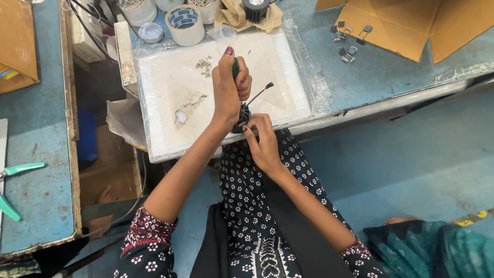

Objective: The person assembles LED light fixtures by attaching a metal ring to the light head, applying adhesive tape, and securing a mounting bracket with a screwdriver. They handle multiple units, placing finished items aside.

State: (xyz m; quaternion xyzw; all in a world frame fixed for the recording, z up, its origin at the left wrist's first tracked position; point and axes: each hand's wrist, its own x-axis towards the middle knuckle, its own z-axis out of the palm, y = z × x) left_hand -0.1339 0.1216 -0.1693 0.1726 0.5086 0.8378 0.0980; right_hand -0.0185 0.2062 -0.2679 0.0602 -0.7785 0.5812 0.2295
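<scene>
Head view, your hands: your left hand (228,87) is closed round a green-handled screwdriver (235,68), held upright; your right hand (263,141) pinches a small black finned part (241,118) at the near edge of the white board (159,87).
Part: a thin black lead (260,93) sticks out of it toward the right.
Around: loose screws (204,64) lie on the board beyond your left hand; a tape roll (185,23) and white tubs (138,10) stand at its far edge.
Right side: metal clips (346,42) lie beside a cardboard box (406,23).
Surface: a worn blue bench (381,72); green-handled pliers (15,177) rest on the left bench.
</scene>
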